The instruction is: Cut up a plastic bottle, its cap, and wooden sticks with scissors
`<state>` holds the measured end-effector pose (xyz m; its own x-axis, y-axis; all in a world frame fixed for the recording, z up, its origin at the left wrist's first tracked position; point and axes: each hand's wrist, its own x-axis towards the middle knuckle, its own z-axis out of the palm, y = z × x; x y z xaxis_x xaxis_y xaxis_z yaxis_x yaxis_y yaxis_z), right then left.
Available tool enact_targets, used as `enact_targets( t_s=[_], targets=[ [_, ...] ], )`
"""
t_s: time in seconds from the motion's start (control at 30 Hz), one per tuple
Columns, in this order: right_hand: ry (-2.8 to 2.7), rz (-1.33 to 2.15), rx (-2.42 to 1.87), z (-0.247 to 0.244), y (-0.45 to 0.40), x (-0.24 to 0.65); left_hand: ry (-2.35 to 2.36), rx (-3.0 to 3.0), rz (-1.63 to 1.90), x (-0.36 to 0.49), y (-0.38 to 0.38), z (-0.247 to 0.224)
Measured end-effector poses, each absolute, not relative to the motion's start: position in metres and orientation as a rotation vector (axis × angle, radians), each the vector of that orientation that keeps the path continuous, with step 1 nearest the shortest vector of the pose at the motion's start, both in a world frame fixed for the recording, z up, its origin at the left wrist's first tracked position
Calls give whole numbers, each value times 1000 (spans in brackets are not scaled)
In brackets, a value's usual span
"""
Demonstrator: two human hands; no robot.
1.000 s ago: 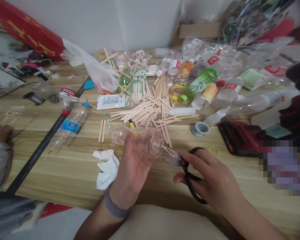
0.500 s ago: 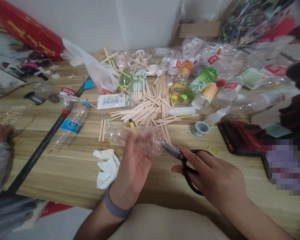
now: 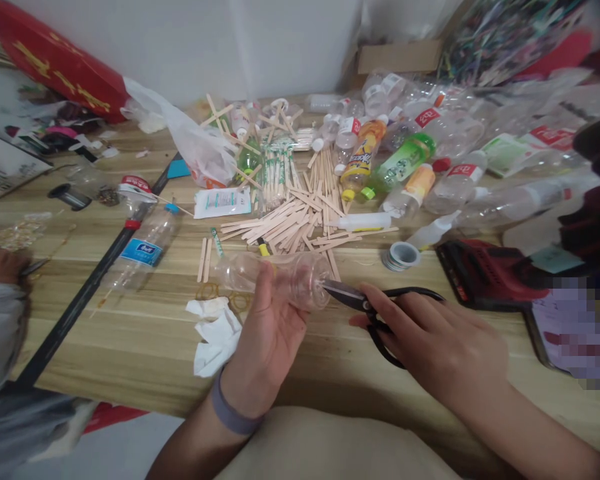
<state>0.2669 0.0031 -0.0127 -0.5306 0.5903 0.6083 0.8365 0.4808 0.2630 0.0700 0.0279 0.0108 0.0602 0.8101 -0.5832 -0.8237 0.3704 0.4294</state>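
A clear plastic bottle point(image 3: 310, 277) lies sideways in my left hand point(image 3: 275, 327), which is wrapped round it from below, thumb on the near side. The bottle's base faces right. My right hand point(image 3: 430, 333) grips the black handles of the scissors point(image 3: 347, 295). Their blades look closed, with the tips touching the bottle's base. Just beyond the bottle is a loose pile of flat wooden sticks point(image 3: 285, 223). A crumpled white tissue point(image 3: 215, 340) lies left of my left wrist.
Many empty bottles point(image 3: 405, 160) crowd the back right. A red and black power tool point(image 3: 485, 273) and a wire spool point(image 3: 401, 256) sit on the right. Leftward are a blue-labelled bottle point(image 3: 143, 250), a black strip point(image 3: 80, 307) and another person's hand point(image 3: 3, 267).
My right hand has shifted slightly right, and the scissors have turned nearer to level. The bottle and my left hand have moved slightly right.
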Motion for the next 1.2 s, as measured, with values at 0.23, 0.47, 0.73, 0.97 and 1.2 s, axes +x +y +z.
enact_targets(
  t_s=[0.23,0.47,0.73,0.97,1.2],
  targets=[
    [-2352,-746,-1145,-9,6,269,886,-49,1246,70,28,9],
    [-2468,-758,-1066,-2,7,277,971,-36,1242,71,27,10],
    [-2508,-876,-951,6,16,284,924,-14,1197,71,27,7],
    [-2409,-409,-1068,-10,16,283,751,-41,1245,71,28,15],
    [-2363,-360,-1151,-10,9,284,846,-42,1300,72,28,17]
  ],
)
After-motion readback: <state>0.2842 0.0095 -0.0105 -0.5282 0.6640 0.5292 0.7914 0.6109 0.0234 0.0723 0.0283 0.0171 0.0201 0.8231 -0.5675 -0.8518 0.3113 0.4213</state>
